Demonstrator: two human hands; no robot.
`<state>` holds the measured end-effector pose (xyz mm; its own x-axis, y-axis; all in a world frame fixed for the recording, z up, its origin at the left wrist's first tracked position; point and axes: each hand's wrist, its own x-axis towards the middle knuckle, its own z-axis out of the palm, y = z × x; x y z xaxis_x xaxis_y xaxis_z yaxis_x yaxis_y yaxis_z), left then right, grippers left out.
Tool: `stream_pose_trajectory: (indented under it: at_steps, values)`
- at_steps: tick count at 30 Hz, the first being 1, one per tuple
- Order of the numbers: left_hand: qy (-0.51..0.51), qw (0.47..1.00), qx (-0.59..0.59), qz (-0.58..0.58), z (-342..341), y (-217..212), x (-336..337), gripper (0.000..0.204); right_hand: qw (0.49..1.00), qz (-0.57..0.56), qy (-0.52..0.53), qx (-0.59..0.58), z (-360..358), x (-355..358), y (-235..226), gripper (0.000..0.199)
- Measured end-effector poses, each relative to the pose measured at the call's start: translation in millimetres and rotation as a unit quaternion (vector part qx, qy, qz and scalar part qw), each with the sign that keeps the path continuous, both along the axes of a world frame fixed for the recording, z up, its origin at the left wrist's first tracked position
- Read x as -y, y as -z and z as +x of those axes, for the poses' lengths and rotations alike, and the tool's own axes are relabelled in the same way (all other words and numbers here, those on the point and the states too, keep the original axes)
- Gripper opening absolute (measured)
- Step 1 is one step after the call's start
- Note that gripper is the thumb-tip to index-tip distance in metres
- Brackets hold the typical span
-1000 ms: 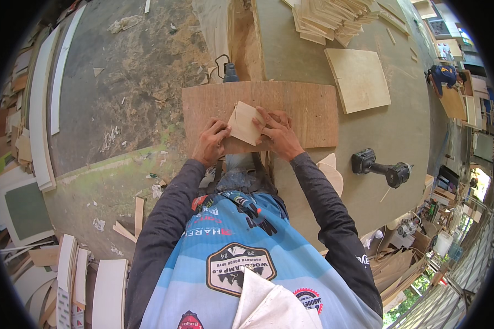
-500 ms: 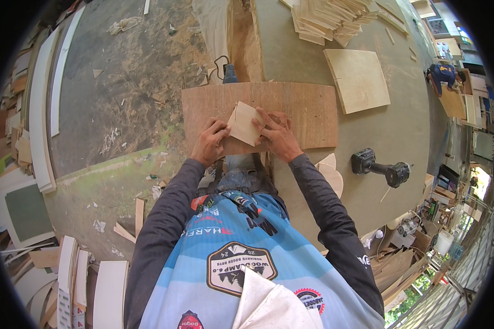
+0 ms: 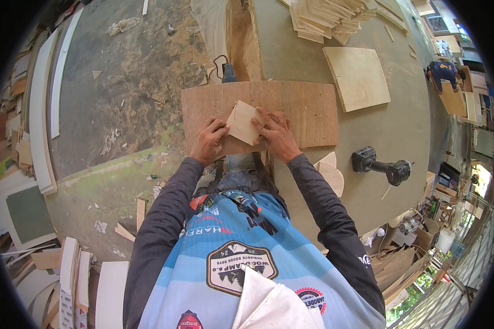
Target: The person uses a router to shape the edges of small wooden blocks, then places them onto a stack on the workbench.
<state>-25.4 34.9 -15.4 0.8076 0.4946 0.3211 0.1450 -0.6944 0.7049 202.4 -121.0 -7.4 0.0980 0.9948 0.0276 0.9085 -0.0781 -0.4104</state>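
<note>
Between my two hands is a small pale plywood piece (image 3: 243,122), lying askew over a reddish-brown wooden board (image 3: 307,115). My left hand (image 3: 207,140) grips its left edge with bent fingers. On the opposite side, my right hand (image 3: 275,132) presses its fingers and thumb against the right edge. A thin dark line or slot shows near the piece's upper left. Just beyond the board's far edge sits the dark blue end of a corded power tool (image 3: 229,73); the rest of it is hidden.
A black cordless drill (image 3: 382,166) lies on the worktable (image 3: 296,186) to the right. Farther back are a square plywood panel (image 3: 358,79) and a stack of thin plywood pieces (image 3: 326,19). Rounded offcuts (image 3: 330,174) rest near my right forearm. Another person (image 3: 443,72) bends over wood at far right.
My hands and the plywood piece stay nearly in place. The view has shifted very slightly. The person at far right has moved a little.
</note>
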Motion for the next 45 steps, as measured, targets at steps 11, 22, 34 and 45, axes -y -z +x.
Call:
stream_pose_trajectory:
  at_steps: [11,22,34,45]
  values:
    - [0.008,1.0,-0.004,0.005,-0.6,-0.1,-4.6,0.042,1.0,-0.004,0.021,0.002,-5.9,2.2,3.7,0.064]
    - [0.015,1.0,-0.015,-0.001,-0.7,-4.1,-7.8,0.041,0.999,0.02,0.024,0.007,-9.7,2.2,0.5,0.06]
    - [0.028,1.0,-0.002,0.006,-1.2,-3.1,-13.1,0.043,0.999,0.008,0.044,-0.001,-16.3,3.0,-2.5,0.06]
    - [0.032,0.999,-0.029,0.002,-2.3,-2.2,-15.1,0.043,0.998,0.01,0.057,-0.002,-18.8,2.7,-0.4,0.061]
